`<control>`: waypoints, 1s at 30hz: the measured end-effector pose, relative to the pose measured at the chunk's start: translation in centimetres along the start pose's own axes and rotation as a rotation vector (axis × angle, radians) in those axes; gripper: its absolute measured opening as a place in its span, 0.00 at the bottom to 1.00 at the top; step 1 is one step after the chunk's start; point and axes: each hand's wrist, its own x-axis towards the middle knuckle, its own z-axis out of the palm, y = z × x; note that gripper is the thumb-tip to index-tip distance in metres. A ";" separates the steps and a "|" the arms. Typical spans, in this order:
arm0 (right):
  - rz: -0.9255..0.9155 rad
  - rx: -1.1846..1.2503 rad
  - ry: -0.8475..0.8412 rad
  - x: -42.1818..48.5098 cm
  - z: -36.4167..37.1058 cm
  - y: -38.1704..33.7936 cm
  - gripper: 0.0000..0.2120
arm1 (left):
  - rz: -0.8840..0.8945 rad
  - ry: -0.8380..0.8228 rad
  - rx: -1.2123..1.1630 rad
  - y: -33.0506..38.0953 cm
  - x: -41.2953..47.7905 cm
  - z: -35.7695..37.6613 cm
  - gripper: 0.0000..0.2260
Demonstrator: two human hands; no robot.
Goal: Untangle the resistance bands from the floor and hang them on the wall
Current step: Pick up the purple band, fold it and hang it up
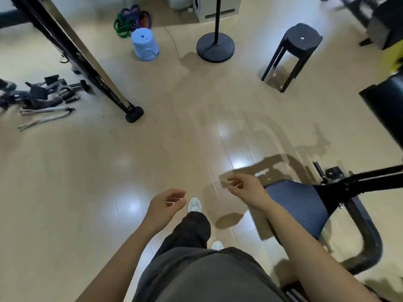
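A tangled heap of resistance bands [130,19], green, purple and red, lies on the floor far ahead, just behind a light blue stool. My left hand [166,204] hangs low in front of me, fingers loosely curled, holding nothing. My right hand [244,188] is beside it to the right, fingers also loosely curled and empty. Both hands are far from the bands. No wall hooks are in view.
A light blue plastic stool [145,44] stands in front of the bands. A black round-based stand [215,47] and a black stool [294,51] stand to the right. A slanted black frame leg [134,114] and loose cable handles [48,92] lie left. A blue mesh chair [301,203] is at my right.
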 end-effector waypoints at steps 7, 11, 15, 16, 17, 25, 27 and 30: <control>0.039 0.005 0.008 6.8 -4.5 -5.0 0.12 | 0.031 -0.037 -0.042 3.7 9.7 -3.7 0.08; 0.051 0.021 0.071 10.6 -7.6 -6.3 0.12 | 0.070 -0.042 -0.042 6.8 15.0 -5.2 0.07; 0.065 0.007 0.042 15.3 -10.7 -6.7 0.12 | 0.073 -0.032 -0.041 10.1 20.6 -5.4 0.07; 0.067 0.007 0.034 16.7 -11.5 -6.7 0.12 | 0.072 -0.026 -0.035 10.9 22.0 -5.4 0.07; 0.065 0.011 0.026 18.2 -12.5 -6.7 0.12 | 0.065 -0.026 -0.031 11.8 23.6 -5.3 0.07; 0.019 -0.029 -0.074 31.4 -21.8 -8.2 0.14 | 0.004 0.002 0.003 20.4 35.1 -5.5 0.09; 0.006 -0.061 -0.100 34.3 -24.3 -9.0 0.14 | -0.003 0.007 0.020 22.2 37.4 -6.0 0.09; 0.008 -0.091 -0.131 38.3 -27.4 -10.4 0.13 | -0.035 0.016 0.033 24.1 40.7 -6.6 0.09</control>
